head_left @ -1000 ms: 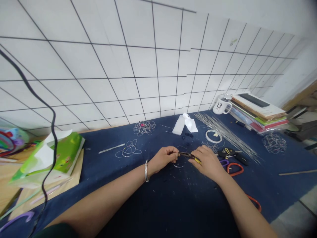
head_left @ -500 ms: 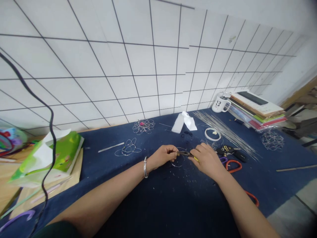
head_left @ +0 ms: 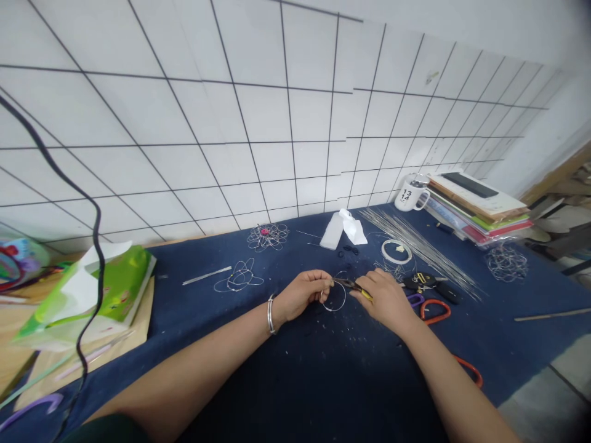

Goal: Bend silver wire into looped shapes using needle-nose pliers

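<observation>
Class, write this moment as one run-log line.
left hand: pinching wire loop | right hand: gripping pliers | pliers' tip: at left hand | below: blue cloth

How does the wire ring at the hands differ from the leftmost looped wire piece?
The wire ring is held in the left hand; the looped wire piece lies on the cloth. The wire ring is mainly one circle; the looped wire piece has several overlapping loops. Both are thin, silvery.

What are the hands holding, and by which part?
The right hand holds the yellow-handled metal pliers by the handles. The left hand pinches the thin silver wire ring near its upper left; the exact spot is hidden.
</observation>
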Demonstrator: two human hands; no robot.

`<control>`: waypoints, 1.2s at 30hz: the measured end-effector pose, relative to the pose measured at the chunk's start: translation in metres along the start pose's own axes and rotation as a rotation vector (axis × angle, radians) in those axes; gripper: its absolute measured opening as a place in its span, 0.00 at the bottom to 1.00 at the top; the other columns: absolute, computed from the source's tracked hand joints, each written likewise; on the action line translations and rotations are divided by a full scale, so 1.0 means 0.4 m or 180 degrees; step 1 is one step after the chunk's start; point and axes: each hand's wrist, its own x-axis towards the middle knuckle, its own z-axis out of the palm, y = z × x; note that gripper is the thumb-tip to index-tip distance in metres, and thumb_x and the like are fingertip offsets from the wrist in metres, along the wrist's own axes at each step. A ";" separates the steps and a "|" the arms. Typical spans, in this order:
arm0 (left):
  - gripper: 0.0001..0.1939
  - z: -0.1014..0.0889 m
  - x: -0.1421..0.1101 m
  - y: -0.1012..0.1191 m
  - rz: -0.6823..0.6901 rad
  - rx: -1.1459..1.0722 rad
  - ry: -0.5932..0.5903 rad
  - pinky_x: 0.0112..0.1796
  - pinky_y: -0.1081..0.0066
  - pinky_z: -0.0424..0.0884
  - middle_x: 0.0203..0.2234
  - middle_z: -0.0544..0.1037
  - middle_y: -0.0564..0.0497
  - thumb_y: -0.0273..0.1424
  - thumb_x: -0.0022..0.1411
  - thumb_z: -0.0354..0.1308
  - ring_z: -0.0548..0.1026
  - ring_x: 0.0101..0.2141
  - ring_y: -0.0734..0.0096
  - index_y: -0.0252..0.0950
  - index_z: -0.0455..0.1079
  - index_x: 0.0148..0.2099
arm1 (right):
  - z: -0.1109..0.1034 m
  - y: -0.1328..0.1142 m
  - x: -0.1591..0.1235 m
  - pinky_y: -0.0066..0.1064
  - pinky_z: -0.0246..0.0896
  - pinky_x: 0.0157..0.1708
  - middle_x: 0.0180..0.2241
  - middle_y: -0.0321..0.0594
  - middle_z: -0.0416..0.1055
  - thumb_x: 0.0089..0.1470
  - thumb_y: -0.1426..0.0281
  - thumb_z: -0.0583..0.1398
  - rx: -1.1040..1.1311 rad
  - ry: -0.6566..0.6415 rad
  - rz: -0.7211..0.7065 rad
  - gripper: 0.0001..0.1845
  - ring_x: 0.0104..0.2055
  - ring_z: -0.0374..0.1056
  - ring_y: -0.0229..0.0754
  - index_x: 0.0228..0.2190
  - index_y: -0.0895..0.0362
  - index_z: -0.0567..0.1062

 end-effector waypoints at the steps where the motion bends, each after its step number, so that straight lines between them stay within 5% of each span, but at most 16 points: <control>1: 0.08 0.001 -0.001 0.002 -0.0002 -0.0059 -0.0006 0.25 0.77 0.60 0.21 0.68 0.53 0.32 0.54 0.56 0.64 0.20 0.82 0.30 0.66 0.33 | 0.000 0.000 0.001 0.32 0.49 0.35 0.27 0.40 0.63 0.54 0.63 0.52 0.0020 0.0009 0.0007 0.11 0.33 0.57 0.41 0.31 0.56 0.70; 14: 0.05 -0.012 0.005 -0.008 0.0415 0.0495 0.0067 0.27 0.76 0.60 0.21 0.66 0.54 0.29 0.54 0.54 0.63 0.22 0.81 0.31 0.66 0.32 | -0.003 0.007 0.002 0.34 0.50 0.37 0.29 0.40 0.65 0.53 0.62 0.54 0.0295 -0.0095 0.0023 0.10 0.35 0.57 0.42 0.32 0.55 0.69; 36: 0.06 -0.018 0.006 -0.005 0.0496 0.0882 0.0019 0.28 0.76 0.62 0.22 0.67 0.54 0.30 0.55 0.53 0.64 0.23 0.80 0.31 0.66 0.31 | -0.007 0.005 0.004 0.33 0.49 0.37 0.29 0.39 0.65 0.53 0.63 0.54 0.0318 -0.0095 -0.0031 0.09 0.35 0.57 0.42 0.31 0.55 0.70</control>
